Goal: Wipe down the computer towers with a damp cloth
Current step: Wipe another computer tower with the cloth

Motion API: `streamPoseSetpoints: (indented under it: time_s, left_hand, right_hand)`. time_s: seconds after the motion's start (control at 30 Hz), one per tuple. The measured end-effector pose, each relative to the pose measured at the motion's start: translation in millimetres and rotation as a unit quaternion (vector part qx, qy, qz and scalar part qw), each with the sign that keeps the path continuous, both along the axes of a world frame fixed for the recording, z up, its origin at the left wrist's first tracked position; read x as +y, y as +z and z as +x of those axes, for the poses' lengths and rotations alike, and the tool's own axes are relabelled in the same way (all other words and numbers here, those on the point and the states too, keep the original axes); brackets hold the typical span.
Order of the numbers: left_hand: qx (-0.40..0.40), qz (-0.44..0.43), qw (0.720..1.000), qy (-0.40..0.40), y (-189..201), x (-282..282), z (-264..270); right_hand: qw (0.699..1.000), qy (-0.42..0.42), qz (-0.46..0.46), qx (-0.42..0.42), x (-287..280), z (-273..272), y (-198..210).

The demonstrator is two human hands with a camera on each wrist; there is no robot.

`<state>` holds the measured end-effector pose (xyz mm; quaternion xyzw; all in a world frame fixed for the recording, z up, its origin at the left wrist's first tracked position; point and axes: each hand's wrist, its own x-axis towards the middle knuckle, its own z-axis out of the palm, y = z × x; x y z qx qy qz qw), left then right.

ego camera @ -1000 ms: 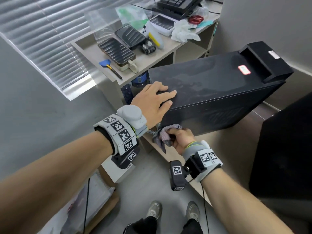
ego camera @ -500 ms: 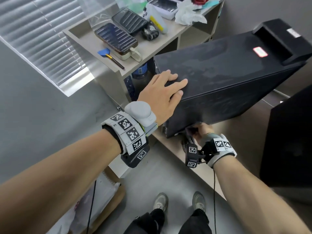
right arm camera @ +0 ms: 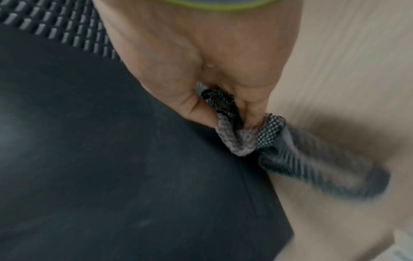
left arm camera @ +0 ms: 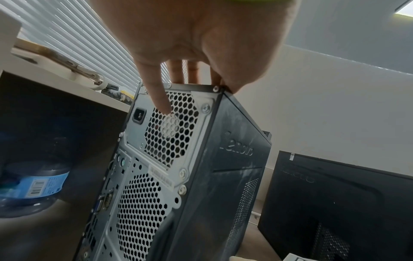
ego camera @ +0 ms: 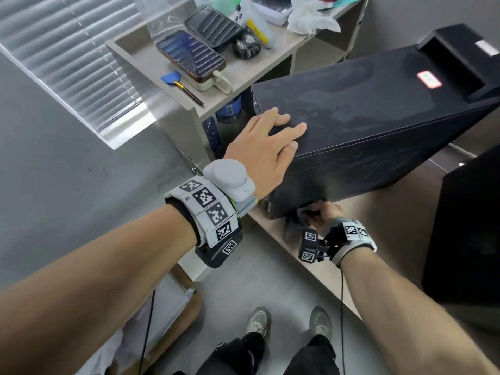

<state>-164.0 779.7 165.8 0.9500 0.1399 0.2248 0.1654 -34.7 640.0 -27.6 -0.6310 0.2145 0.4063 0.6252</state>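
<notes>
The left hand lies flat with fingers spread on the rear top corner of the black computer tower, which stands tilted on the table. Below it, the right hand pinches a bunched grey cloth against the tower's lower side edge.

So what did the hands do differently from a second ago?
The right hand carried the cloth from beside the computer tower's back corner down to its bottom edge, where the head view mostly hides it. The left hand stayed flat on top, steadying the tilted tower.
</notes>
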Motion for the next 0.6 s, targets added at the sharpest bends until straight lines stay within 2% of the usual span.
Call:
streamPoseSetpoints:
  time_s: [0.1, 0.17, 0.23, 0.27, 0.3, 0.37, 0.43, 0.53, 0.6]
  left_hand:
    - [0.001, -0.001, 1.0, 0.012, -0.9, -3.0, 0.4]
    - [-0.002, -0.007, 1.0, 0.016, -1.4, -5.4, 1.3]
    - [-0.003, -0.006, 1.0, 0.016, -0.6, -4.6, 0.6]
    - [-0.002, -0.003, 1.0, 0.015, -0.4, -5.9, 1.5]
    - [0.0, -0.001, 1.0, 0.015, 0.4, -6.2, 1.8]
    - [0.005, -0.002, 1.0, 0.017, 0.4, -6.1, 0.7]
    - [0.005, -0.008, 1.0, 0.021, 0.1, -7.0, 0.5]
    - [0.008, -0.011, 0.999, 0.03, -0.7, -9.4, 0.2]
    - [0.007, -0.01, 0.999, 0.032, -0.6, -9.6, -0.3]
  right_hand:
    - [0.999, -0.012, -0.029, -0.021, 4.2, -6.2, 0.9]
    - [0.994, 0.063, -0.042, -0.08, 14.3, -24.9, -9.8]
    - [0.992, 0.123, -0.012, -0.031, 25.3, -41.1, -24.3]
    - [0.996, 0.083, 0.03, 0.023, 26.9, -45.8, -30.4]
    - [0.995, 0.077, 0.045, 0.041, 29.0, -47.1, -28.6]
    - [0.995, 0.084, 0.016, 0.047, 23.0, -41.0, -7.3]
    - [0.993, 0.113, -0.02, -0.005, 9.1, -20.7, 9.8]
    - [1.0, 0.02, -0.006, 0.002, -8.4, -0.4, 18.5]
    - [1.0, 0.018, 0.007, 0.019, -4.9, -10.4, 22.5]
